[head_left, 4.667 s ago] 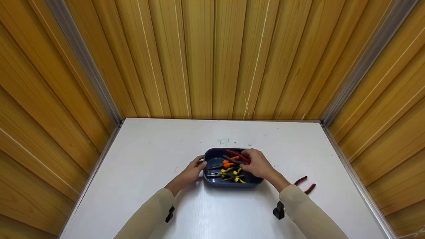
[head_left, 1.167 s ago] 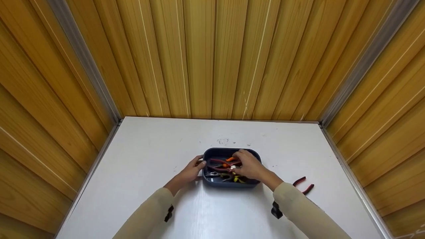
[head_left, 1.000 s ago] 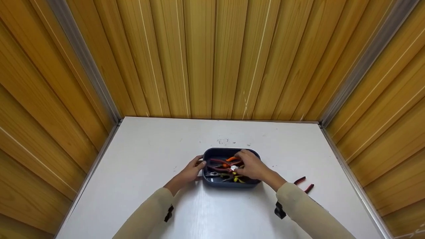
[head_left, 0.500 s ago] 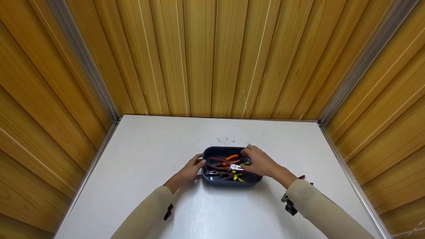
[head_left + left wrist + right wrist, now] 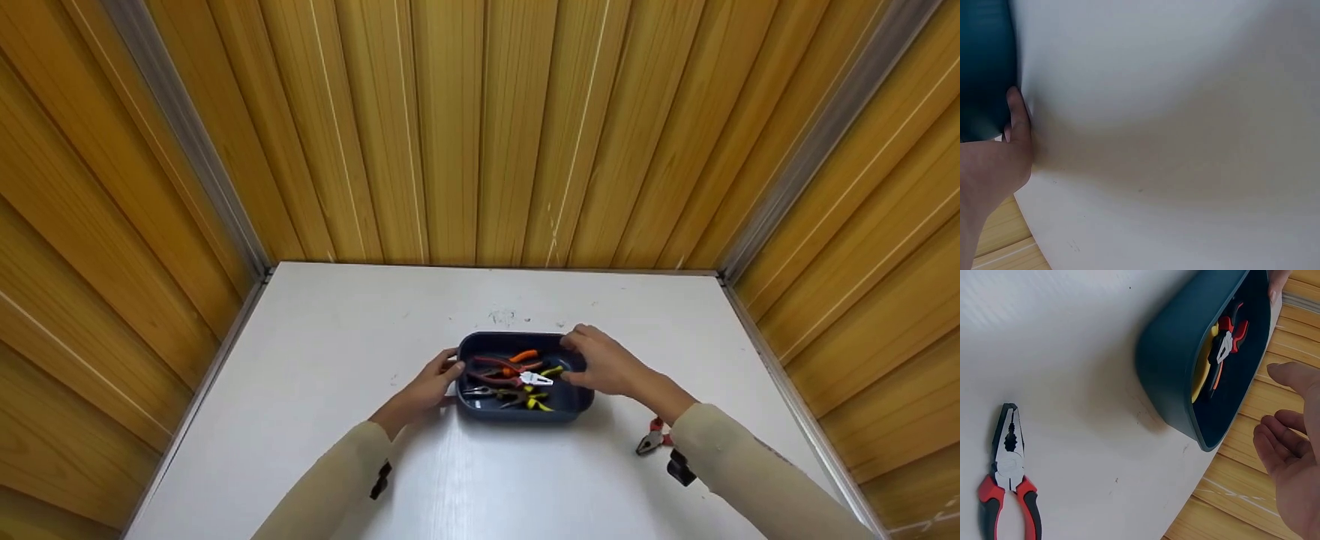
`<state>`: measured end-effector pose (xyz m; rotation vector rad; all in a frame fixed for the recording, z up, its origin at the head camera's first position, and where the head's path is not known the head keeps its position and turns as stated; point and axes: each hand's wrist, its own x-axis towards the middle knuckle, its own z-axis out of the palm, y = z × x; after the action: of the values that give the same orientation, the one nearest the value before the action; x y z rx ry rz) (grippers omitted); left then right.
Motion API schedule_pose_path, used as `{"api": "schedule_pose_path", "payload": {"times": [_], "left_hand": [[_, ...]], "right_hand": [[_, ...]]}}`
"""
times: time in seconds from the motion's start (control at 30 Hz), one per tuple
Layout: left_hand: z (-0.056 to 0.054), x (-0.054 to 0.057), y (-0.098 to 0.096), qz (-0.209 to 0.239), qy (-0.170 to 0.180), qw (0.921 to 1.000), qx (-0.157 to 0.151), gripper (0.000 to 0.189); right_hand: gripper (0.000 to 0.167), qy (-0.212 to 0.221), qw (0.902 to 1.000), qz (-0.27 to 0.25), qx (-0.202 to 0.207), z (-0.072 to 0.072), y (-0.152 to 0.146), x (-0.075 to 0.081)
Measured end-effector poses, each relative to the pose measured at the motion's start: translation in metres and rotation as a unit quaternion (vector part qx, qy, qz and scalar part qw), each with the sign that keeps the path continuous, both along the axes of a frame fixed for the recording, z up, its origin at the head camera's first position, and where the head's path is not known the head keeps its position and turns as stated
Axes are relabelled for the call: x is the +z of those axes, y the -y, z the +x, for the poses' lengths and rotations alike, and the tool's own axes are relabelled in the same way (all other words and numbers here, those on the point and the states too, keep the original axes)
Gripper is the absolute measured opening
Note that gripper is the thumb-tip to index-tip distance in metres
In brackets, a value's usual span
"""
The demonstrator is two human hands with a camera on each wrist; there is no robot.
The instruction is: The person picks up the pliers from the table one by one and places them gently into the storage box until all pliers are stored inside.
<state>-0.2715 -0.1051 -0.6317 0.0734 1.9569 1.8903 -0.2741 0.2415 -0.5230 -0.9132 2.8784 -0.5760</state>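
Observation:
A dark blue plastic bin (image 5: 525, 415) stands on the white table with several pliers inside. My left hand (image 5: 426, 388) grips its left end, thumb at the rim and fingers along the outer wall. Over the right end is my right hand (image 5: 606, 365), fingers loosely bent and holding nothing; the right wrist view shows thumb and fingers apart. Red-handled combination pliers (image 5: 537, 379) lie on top in the bin, silver head to the right. Around them are orange-handled pliers (image 5: 523, 355) and yellow-handled pliers (image 5: 537, 404), partly covered.
Another pair of red-and-black pliers (image 5: 1010, 464) lies on the table right of the bin, partly behind my right forearm in the head view. The white table (image 5: 337, 330) is bounded by wood-patterned walls (image 5: 450, 135) at the back and sides.
My right hand lowered the red-handled pliers into the bin, let go of them and drew back to the right. The left hand stays on the bin's left end.

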Motion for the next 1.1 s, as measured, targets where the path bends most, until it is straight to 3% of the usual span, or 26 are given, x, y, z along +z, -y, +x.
{"api": "schedule_pose_path", "payload": {"times": [0.5,1.1], "left_hand": [[-0.001,-0.004,0.002,-0.005,0.004,1.0000,0.000,0.055],[0.000,-0.002,0.000,-0.001,0.001,1.0000,0.001,0.054]], "right_hand": [[0.044,-0.018,0.9998,-0.008,0.010,0.004,-0.018,-0.008],[0.040,-0.017,0.9996,0.010,-0.021,-0.003,-0.065,-0.019]]}}
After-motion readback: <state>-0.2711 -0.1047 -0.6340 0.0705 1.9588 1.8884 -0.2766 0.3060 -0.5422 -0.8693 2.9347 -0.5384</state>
